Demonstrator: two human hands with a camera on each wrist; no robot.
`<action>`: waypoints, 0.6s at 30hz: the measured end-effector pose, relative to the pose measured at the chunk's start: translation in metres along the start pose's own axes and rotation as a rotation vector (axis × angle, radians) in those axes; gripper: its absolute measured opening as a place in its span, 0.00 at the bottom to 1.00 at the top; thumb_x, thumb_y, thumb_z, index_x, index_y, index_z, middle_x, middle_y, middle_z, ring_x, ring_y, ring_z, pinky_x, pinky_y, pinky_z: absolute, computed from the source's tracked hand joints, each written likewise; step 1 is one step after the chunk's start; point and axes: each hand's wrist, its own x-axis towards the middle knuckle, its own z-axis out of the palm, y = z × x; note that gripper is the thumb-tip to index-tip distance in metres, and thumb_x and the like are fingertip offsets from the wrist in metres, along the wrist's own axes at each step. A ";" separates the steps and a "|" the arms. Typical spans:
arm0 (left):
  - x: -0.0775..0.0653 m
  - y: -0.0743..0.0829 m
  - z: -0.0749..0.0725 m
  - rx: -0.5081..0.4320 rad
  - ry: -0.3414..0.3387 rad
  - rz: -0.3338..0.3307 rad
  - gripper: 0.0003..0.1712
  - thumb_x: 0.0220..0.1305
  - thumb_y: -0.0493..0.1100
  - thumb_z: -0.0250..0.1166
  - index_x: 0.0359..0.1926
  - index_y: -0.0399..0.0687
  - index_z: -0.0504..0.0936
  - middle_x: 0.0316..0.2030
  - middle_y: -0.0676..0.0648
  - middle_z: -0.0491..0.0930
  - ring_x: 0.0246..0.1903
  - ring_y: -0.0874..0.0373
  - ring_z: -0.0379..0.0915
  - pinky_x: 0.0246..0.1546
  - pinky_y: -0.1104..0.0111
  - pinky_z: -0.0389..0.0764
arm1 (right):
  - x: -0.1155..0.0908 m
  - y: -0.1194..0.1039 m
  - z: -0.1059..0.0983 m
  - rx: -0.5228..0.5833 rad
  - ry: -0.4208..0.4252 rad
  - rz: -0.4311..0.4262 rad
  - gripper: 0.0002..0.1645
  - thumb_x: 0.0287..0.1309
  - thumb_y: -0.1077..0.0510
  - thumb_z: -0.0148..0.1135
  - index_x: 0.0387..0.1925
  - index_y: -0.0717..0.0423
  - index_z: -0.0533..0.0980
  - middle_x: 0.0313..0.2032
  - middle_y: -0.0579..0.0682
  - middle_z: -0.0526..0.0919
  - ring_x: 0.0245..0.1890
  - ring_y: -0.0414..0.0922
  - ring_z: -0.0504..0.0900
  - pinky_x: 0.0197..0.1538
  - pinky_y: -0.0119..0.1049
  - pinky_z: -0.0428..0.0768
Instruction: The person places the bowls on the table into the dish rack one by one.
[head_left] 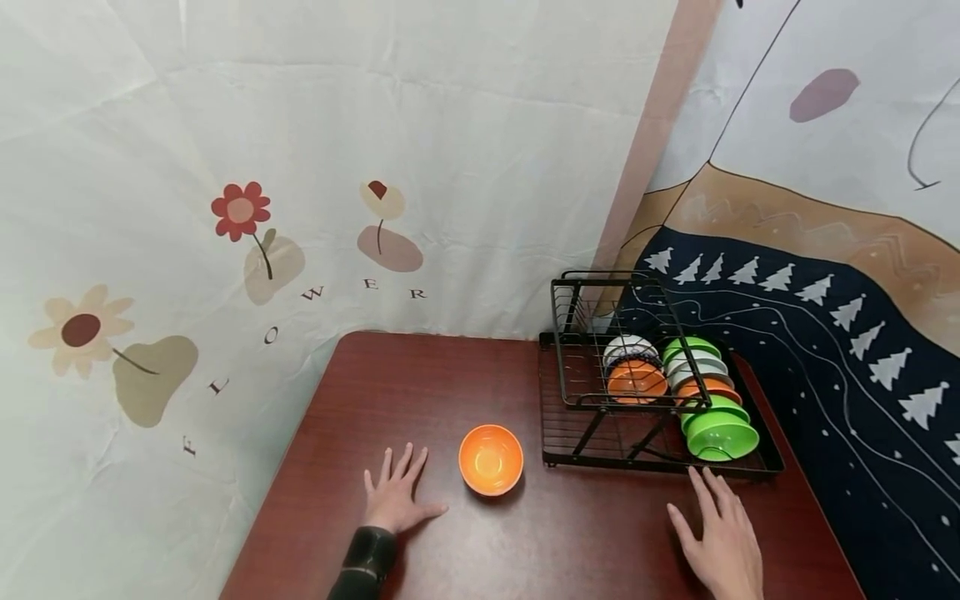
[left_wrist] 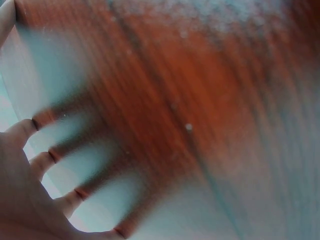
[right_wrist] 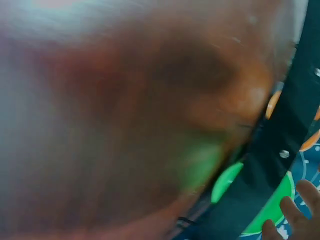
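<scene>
a pale wall cloth (head_left: 450,150) printed with flowers and letters fills the upper left and middle of the head view; a dark blue cloth (head_left: 825,433) with white trees covers the lower right. the glossy red-brown table (head_left: 420,383) takes the lower middle. right of centre on it stands a black wire rack (head_left: 600,462) with a raised upper shelf. inside, tilted bowls line up in two rows: the right row runs green, white, orange, then green, its nearest green bowl (head_left: 722,437) facing out; the left row shows white and dark rims behind an orange one (head_left: 636,383).

at lower right the right hand (head_left: 723,537), fingers extended and loose, holds nothing; whether it touches the rack's front edge i cannot tell. at lower centre-left the left hand (head_left: 396,500) is spread wide, fingertips meeting their reflections on the tabletop.

just beside its thumb, below centre, sits a single orange bowl (head_left: 491,460): upright, round, shiny, brighter yellow-orange at the bottom inside, with a small shadow beneath.
</scene>
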 end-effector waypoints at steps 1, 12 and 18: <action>0.000 0.000 0.000 0.002 -0.003 -0.004 0.67 0.51 0.76 0.81 0.86 0.59 0.65 0.88 0.41 0.59 0.88 0.28 0.44 0.78 0.17 0.43 | -0.001 0.002 0.002 -0.003 -0.045 0.011 0.46 0.75 0.42 0.69 0.82 0.61 0.65 0.76 0.73 0.67 0.76 0.74 0.65 0.74 0.75 0.65; 0.001 -0.003 0.004 0.017 -0.007 -0.018 0.67 0.50 0.78 0.80 0.86 0.61 0.65 0.88 0.42 0.59 0.88 0.28 0.45 0.78 0.18 0.43 | 0.001 0.014 0.017 -0.041 -0.488 0.100 0.67 0.70 0.19 0.58 0.87 0.63 0.54 0.84 0.76 0.50 0.83 0.80 0.49 0.78 0.85 0.48; 0.001 -0.002 0.003 0.020 0.000 -0.021 0.67 0.50 0.77 0.81 0.86 0.60 0.66 0.87 0.41 0.59 0.87 0.28 0.46 0.78 0.17 0.44 | -0.001 0.017 0.026 -0.045 -0.584 0.131 0.69 0.66 0.17 0.60 0.86 0.63 0.57 0.85 0.76 0.50 0.83 0.81 0.47 0.77 0.87 0.46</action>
